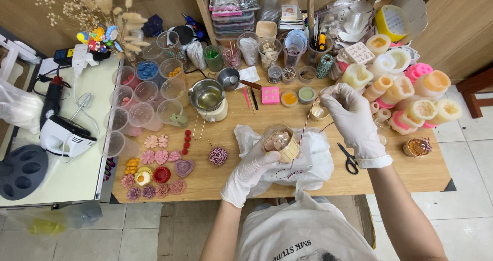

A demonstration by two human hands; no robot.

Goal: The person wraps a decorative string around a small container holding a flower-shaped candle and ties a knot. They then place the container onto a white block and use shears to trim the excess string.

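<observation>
Nearest the person, the gloved left hand point(250, 169) is curled around a small clear-wrapped cup point(280, 143) with a pale yellow base, gripping it from below and holding it just above a crumpled white cloth point(318, 153) spread on the wooden desk point(226, 132). The gloved right hand point(352, 114) is raised beyond and to the right of the cup, its fingertips pinched shut on a length of red-and-white twine point(307, 121) that runs down to the cup and trails over the cloth. A ball of the same twine point(218, 155) lies just left of the cloth, and black scissors point(350, 161) lie just right of it, beside the right wrist. Further left along the near edge sit small wax flowers and hearts point(159, 171) in pink, red and yellow. In the middle of the desk stands a metal pot point(207, 95) on a small white base, with a cluster of clear plastic cups point(146, 99) to its left. To the right, beyond the right hand, yellow, white and pink moulds point(411, 94) are heaped together. At the far edge, jars and stacked boxes point(267, 40) crowd against the shelf.
</observation>
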